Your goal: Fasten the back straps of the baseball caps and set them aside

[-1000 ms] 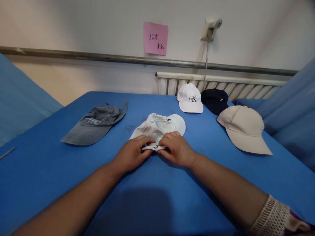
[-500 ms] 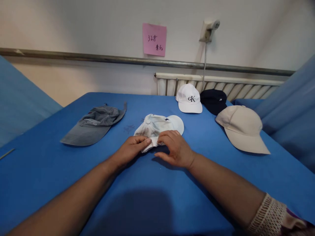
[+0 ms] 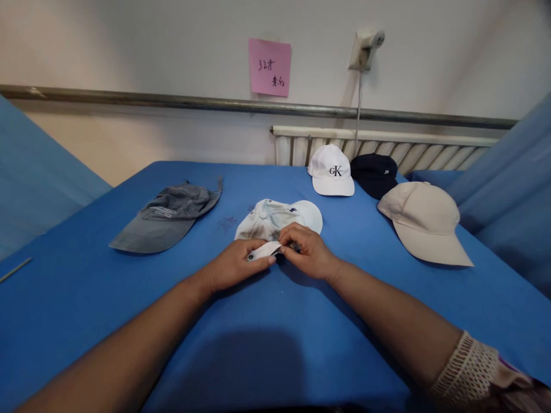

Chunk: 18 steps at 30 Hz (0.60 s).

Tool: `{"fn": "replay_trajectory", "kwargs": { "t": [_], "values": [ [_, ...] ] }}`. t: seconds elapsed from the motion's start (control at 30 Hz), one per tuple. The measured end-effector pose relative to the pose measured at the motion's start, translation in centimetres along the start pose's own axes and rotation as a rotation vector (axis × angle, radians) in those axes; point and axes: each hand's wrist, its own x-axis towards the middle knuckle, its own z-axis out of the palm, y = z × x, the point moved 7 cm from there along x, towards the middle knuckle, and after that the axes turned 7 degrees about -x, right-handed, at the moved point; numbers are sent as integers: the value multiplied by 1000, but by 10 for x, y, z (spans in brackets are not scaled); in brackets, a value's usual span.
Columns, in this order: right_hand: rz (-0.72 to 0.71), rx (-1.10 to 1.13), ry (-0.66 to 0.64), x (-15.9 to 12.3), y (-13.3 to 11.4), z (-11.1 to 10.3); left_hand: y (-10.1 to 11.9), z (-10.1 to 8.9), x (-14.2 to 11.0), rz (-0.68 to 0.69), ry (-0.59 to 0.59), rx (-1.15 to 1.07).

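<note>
A pale baseball cap (image 3: pixel 275 215) with a small dark emblem lies in front of me, its brim pointing to the right. My left hand (image 3: pixel 237 265) is closed on the cap's near edge, where a white strap (image 3: pixel 263 250) with a dark stud is folded toward me. Thumb and fingertips of my right hand (image 3: pixel 309 252) pinch the other end of that strap. Behind the right fingers part of the cap's edge is hidden. Both hands rest low over the blue-covered table (image 3: pixel 224 355).
A grey cap (image 3: pixel 167 221) lies at the left. At the back right stand a white cap (image 3: pixel 330 172) with letters, a dark navy cap (image 3: pixel 373 175) and a beige cap (image 3: pixel 424 223). A thin stick (image 3: pixel 16 269) lies at the left edge. Behind is a radiator (image 3: pixel 297 150).
My right thumb and fingers have closed from a loose curl into a pinch on the strap. The strap has been folded toward me, and the left thumb has shifted beneath it.
</note>
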Motion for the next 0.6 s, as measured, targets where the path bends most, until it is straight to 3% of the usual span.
{"fn": "replay_trajectory", "kwargs": {
  "t": [0.17, 0.43, 0.6],
  "values": [
    [-14, 46, -74, 1, 3, 5, 5, 3, -1, 48, 90, 228],
    [-23, -26, -105, 0, 4, 8, -6, -2, 4, -11, 194, 171],
    [-51, -159, -73, -3, -6, 5, -13, -2, 6, -72, 273, 261]
  ]
}}
